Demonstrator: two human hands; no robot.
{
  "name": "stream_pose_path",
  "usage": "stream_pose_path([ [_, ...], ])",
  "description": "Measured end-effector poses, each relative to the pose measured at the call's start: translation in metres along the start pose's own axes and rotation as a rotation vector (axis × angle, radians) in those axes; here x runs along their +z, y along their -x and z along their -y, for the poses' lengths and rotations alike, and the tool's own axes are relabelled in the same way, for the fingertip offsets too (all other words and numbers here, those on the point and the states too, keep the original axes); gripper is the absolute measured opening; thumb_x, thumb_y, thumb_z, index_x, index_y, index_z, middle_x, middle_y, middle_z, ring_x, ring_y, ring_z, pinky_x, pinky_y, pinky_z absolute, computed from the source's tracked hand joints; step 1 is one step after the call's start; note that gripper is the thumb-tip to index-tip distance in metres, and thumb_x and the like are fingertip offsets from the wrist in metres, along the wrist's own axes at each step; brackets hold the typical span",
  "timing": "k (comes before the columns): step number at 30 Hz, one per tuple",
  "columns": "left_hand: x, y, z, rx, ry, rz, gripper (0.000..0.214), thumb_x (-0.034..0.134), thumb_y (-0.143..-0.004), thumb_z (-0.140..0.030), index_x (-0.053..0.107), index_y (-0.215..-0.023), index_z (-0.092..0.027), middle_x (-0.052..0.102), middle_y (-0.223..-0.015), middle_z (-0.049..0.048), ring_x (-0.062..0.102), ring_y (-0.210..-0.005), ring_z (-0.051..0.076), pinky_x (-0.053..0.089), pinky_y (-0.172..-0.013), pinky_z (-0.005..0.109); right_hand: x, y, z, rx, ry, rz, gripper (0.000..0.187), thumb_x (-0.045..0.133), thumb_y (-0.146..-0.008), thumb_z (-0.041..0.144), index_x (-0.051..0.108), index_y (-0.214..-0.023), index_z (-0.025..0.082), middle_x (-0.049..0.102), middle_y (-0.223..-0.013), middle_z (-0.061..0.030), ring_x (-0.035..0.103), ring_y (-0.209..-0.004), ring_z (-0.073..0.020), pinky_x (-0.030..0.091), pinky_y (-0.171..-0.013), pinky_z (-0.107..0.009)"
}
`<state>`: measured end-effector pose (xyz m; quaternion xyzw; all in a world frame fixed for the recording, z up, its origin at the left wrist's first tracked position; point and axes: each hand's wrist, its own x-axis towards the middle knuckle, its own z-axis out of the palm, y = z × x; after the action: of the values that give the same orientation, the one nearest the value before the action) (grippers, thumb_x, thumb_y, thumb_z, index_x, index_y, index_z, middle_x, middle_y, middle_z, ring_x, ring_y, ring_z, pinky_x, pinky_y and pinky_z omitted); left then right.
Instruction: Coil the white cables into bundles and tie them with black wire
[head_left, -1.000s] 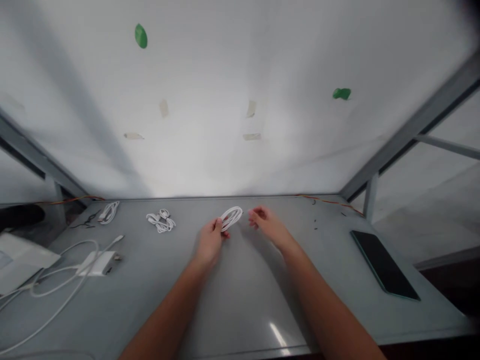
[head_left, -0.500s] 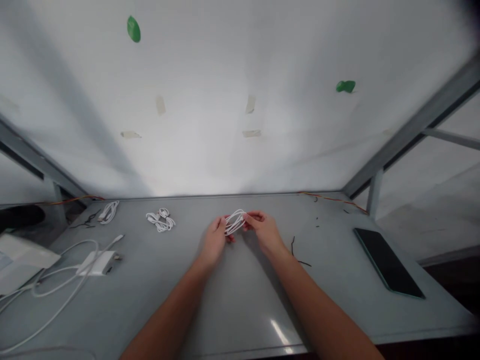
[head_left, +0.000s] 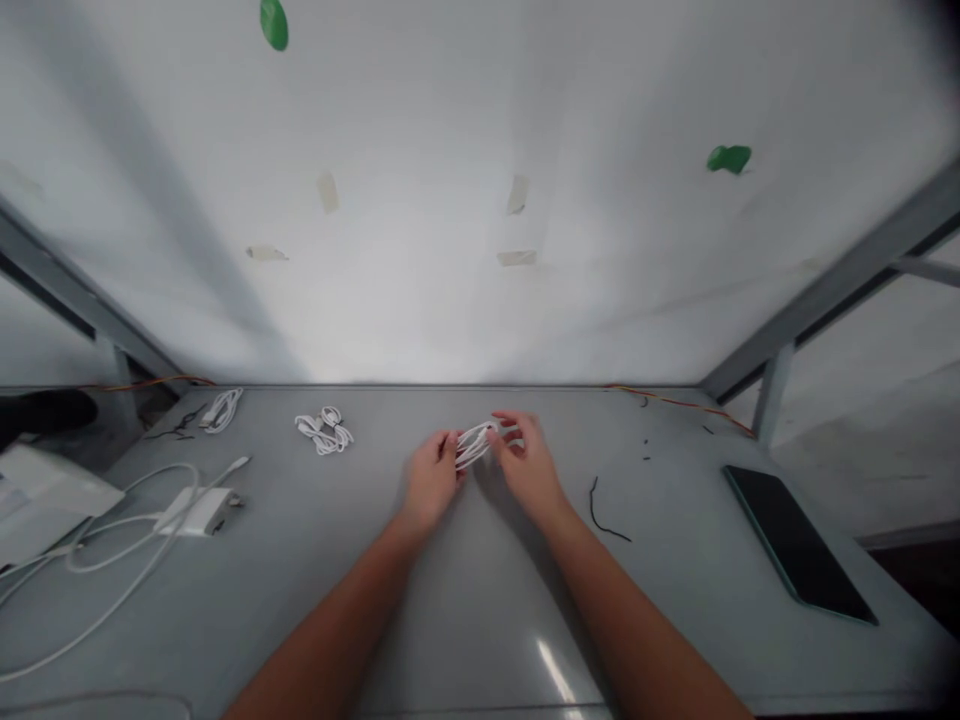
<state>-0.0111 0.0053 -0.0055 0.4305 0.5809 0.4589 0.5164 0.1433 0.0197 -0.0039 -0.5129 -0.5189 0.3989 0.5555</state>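
A white cable [head_left: 474, 447] is looped into a small oblong coil just above the middle of the table. My left hand [head_left: 435, 475] is closed on the coil's left end, thumb on top and fingers partly hidden beneath. At the right end is my right hand [head_left: 525, 458], its fingers spread apart and its thumb tip against the loops. Two more white cable coils lie to the left: a bundled one [head_left: 324, 431] and a smaller one [head_left: 223, 410] near the back edge. A thin black tie [head_left: 600, 515] rests to the right of my right forearm.
A dark tablet-like slab [head_left: 799, 545] lies at the right. On the left are a white power adapter [head_left: 196, 512] with a long cable and a white box [head_left: 52, 495]. Thin black strips [head_left: 180, 428] lie near the small coil. A white wall [head_left: 420, 200] rises behind the table.
My right hand has loosened its pinch, and its fingers have spread apart at the coil's right end. The left hand keeps its hold. The whole view has shifted slightly.
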Motion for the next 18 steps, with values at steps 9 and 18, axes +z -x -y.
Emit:
stream_pose_path([
  [9, -0.001, -0.004, 0.004, -0.066, 0.290, 0.066, 0.061, 0.067, -0.085, -0.077, 0.068, -0.081, -0.015, 0.056, -0.059, -0.0012, 0.044, -0.047, 0.010, 0.027, -0.043, 0.022, 0.006, -0.001, -0.006, 0.034, -0.122, 0.261, 0.045, 0.074, -0.088, 0.068, 0.071, -0.099, 0.025, 0.068, -0.083, -0.0030, 0.058, -0.065, -0.0176, 0.049, -0.057, -0.031],
  [18, 0.001, 0.002, -0.006, 0.046, 0.274, 0.192, 0.067, 0.090, -0.076, -0.051, 0.064, -0.125, -0.013, 0.079, -0.105, 0.0118, 0.074, -0.085, 0.022, 0.053, -0.068, 0.028, 0.009, -0.002, -0.009, 0.182, -0.416, 0.010, 0.047, 0.088, -0.071, 0.063, 0.063, -0.083, 0.025, 0.062, -0.074, 0.0031, 0.057, -0.066, -0.0165, 0.048, -0.062, -0.030],
])
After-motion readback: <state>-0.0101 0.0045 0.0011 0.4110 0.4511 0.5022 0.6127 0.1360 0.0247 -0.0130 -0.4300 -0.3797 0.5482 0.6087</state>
